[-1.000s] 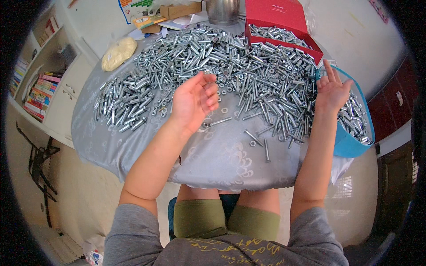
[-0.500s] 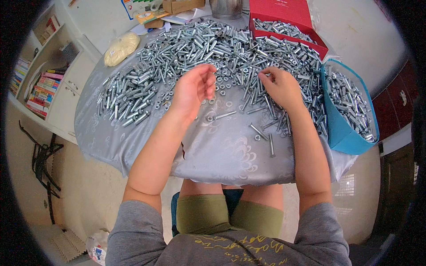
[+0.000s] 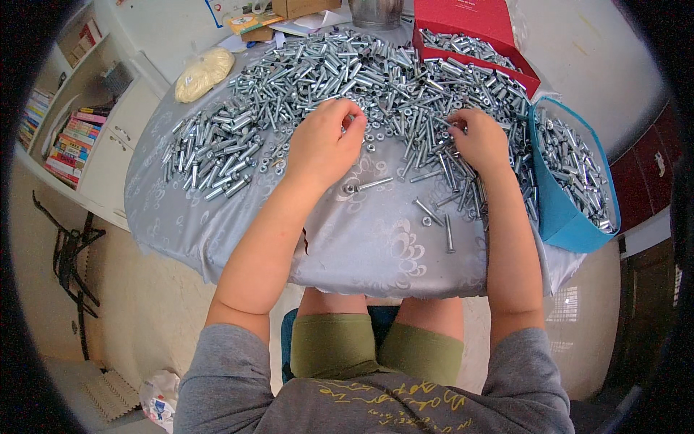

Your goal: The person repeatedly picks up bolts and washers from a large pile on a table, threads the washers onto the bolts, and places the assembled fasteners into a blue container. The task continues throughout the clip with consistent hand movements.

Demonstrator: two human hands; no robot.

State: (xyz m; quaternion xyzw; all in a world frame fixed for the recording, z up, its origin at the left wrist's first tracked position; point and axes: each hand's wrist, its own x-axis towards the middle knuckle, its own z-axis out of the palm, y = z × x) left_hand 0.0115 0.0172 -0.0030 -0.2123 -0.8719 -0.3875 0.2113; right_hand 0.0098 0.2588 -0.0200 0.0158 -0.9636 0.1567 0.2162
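Observation:
My left hand (image 3: 329, 141) is over the loose nuts (image 3: 371, 137) at the near edge of the heap, thumb and index finger curled together. Whatever lies between those fingertips is hidden. To its right, my right hand (image 3: 478, 141) reaches into the pile of silver bolts (image 3: 423, 134), fingers bent in a pinch; I cannot make out what they grip. One bolt with a nut at its end (image 3: 372, 184) lies on the cloth between my forearms. Closer to the table's front edge are a single bolt (image 3: 450, 233) and a nut (image 3: 426, 221).
A blue fabric bin (image 3: 578, 228) of bolts stands at the right. Behind it sits an open red box (image 3: 470, 18) with more hardware. Farther back are a metal bucket (image 3: 376, 13) and a cardboard box (image 3: 296, 7). A bag of pale material (image 3: 204, 74) lies at the left.
My left hand has turned palm-down and moved slightly right, its spread fingers now curled in over the nuts. The right hand stays by the bolts, its fingers drawn together. The view has shifted slightly.

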